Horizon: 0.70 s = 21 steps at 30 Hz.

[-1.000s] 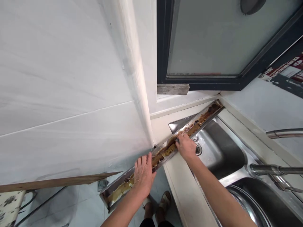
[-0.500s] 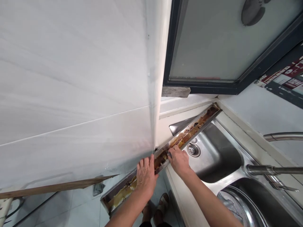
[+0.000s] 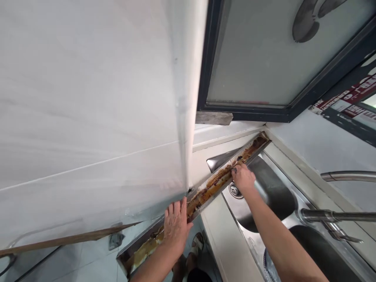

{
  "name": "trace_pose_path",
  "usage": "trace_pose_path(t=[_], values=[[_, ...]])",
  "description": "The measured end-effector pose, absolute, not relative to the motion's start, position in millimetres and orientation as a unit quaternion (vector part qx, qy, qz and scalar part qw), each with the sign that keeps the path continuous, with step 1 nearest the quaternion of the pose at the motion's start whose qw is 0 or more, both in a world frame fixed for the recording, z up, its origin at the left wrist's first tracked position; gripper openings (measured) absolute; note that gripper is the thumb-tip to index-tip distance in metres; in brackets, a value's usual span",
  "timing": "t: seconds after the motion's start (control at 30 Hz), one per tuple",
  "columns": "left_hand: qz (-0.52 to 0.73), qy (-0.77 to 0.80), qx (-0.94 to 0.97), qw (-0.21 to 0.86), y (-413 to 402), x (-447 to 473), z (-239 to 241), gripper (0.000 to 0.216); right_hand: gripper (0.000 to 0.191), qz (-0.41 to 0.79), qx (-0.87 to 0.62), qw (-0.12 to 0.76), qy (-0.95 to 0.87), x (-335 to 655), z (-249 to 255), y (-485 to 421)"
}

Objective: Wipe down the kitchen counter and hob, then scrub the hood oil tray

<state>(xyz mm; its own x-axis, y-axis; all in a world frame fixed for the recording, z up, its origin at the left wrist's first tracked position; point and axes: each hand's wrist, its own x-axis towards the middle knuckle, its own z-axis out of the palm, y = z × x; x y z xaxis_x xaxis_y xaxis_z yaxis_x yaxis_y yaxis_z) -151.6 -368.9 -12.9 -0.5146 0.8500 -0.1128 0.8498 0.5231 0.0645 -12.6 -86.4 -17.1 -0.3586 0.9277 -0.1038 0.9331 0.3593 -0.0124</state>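
Observation:
A long narrow metal tray (image 3: 217, 182), caked with brown and yellow grease, lies slanted from the sink's back corner down past the counter edge. My left hand (image 3: 175, 224) presses flat on its lower part, fingers stretched out and together. My right hand (image 3: 242, 177) is closed on a small dark thing I cannot make out, held against the grease in the tray's upper part, above the sink drain (image 3: 234, 190).
A steel double sink (image 3: 273, 199) sits at right with a tap (image 3: 337, 216) over it. A white tiled wall (image 3: 88, 117) fills the left. A dark-framed frosted window (image 3: 258, 58) is above. The white counter edge (image 3: 223, 239) runs below; my feet (image 3: 194, 244) stand on the floor.
My right hand has slid up along the tray from beside my left hand to its upper part. The left hand stays pressed on the tray. The view has shifted slightly.

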Motion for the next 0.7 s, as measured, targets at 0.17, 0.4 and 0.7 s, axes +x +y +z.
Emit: trace_pose_path(t=[0.17,0.4,0.7], values=[[-0.001,0.878,0.473,0.076,-369,-151,-10,0.078,0.021,-0.059,0.400,0.042,0.914,-19,-23,-149],[-0.006,0.882,0.464,0.085,-367,-151,-5,0.074,0.025,-0.023,0.517,0.039,0.855,5,-14,-63],[-0.013,0.881,0.469,0.068,-369,-154,-11,0.070,0.021,-0.083,0.409,0.050,0.907,-9,-14,-116]])
